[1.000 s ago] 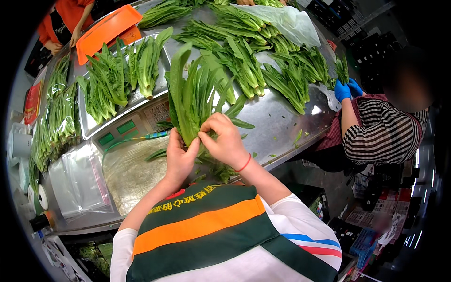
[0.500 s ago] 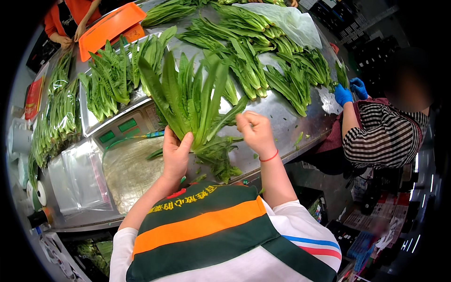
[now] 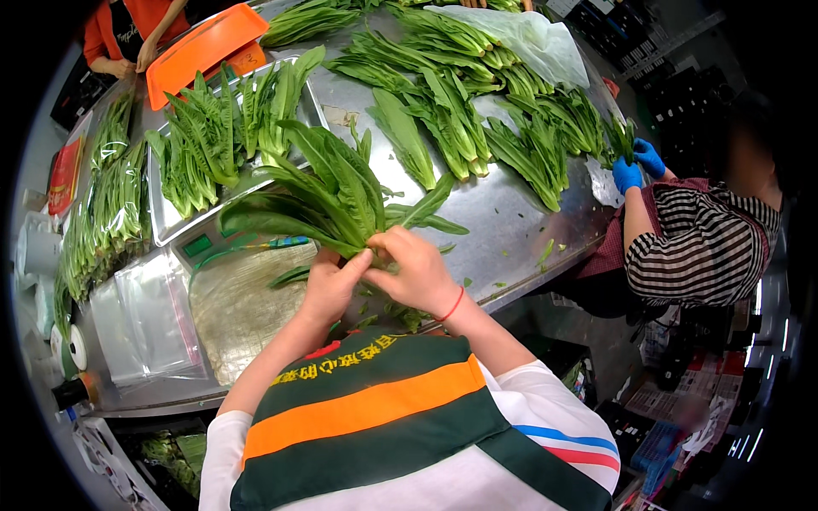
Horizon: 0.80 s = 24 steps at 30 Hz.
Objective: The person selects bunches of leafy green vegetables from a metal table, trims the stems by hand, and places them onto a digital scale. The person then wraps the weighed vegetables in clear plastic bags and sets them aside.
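Note:
A bunch of long-leaf lettuce is held over the near edge of the metal table, its leaves fanned away from me and leaning left. My left hand is closed round its base, thumb on top. Against that base, fingertips almost meeting the left thumb, my right hand is closed in a pinch; whatever detail sits between the fingers is hidden. Loose leaves lie just beyond the right hand. Below my wrists, more leaf scraps are partly covered.
Lettuce bunches fill a metal tray on a scale and lie in piles beyond. Clear plastic bags and bagged greens are at left, an orange bin behind. A co-worker in blue gloves handles greens at right; another person stands far left.
My right hand has come in from the right to the lettuce base. The bunch has tipped left and lower, its leaves spreading over the scale's front.

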Available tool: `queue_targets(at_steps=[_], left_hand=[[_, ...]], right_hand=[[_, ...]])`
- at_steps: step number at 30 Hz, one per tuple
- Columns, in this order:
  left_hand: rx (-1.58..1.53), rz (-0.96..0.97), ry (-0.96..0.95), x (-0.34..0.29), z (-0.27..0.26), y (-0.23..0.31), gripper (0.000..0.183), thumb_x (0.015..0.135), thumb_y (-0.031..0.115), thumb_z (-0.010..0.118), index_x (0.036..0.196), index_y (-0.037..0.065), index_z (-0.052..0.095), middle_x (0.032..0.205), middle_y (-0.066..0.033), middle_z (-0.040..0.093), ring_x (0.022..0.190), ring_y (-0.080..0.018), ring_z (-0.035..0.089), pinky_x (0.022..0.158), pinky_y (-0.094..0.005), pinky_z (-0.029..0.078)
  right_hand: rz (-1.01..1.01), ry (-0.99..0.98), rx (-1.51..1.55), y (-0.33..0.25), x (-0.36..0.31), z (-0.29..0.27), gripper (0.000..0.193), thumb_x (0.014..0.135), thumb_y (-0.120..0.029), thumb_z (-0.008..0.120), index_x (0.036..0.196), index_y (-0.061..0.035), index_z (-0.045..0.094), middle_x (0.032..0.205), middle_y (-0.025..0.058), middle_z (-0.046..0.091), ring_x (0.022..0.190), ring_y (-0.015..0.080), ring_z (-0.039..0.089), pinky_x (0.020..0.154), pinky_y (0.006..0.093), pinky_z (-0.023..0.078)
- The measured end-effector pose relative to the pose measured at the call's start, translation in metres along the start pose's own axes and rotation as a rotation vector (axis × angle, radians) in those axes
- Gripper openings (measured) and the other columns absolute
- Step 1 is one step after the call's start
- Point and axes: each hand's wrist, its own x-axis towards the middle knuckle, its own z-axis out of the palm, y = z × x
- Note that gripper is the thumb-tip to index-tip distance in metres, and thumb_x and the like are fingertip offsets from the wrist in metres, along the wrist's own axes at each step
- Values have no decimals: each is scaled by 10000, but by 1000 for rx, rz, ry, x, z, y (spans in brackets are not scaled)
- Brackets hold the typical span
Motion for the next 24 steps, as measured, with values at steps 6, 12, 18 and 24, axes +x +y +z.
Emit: queue_targets(at_steps=[6, 12, 18, 24], left_hand=[[-326, -76, 9, -2, 12, 12, 389, 890, 44, 550, 1256, -6, 427, 1193, -141, 547, 1106, -240, 536, 936, -358, 437], [-267, -99, 57, -3, 11, 11, 424, 884, 23, 555, 1277, -5, 396, 1244, -148, 508, 1133, -245, 521, 943, -356, 436], [-245, -76, 72, -2, 9, 7, 467, 858, 29, 596, 1278, 1, 392, 1228, -122, 511, 1083, -208, 534, 929, -328, 429], [7, -19, 72, -1, 7, 3, 498, 829, 66, 650, 1262, 3, 411, 1194, -100, 520, 1082, -177, 516, 937, -322, 413]], right_hand=[[114, -30, 131, 0, -1, -10, 263, 681, -81, 762, 850, -11, 573, 770, 69, 543, 643, 178, 556, 573, 271, 462], [98, -76, 60, 1, -1, -8, 241, 694, -83, 750, 841, -9, 575, 785, 67, 544, 660, 174, 555, 581, 273, 466], [145, -103, 131, 0, -1, -10, 222, 712, -103, 733, 843, -27, 570, 766, 83, 530, 656, 214, 546, 574, 312, 452], [155, -167, 147, 8, -4, 0, 204, 724, -106, 726, 804, -17, 561, 731, 87, 535, 636, 229, 539, 573, 316, 454]])
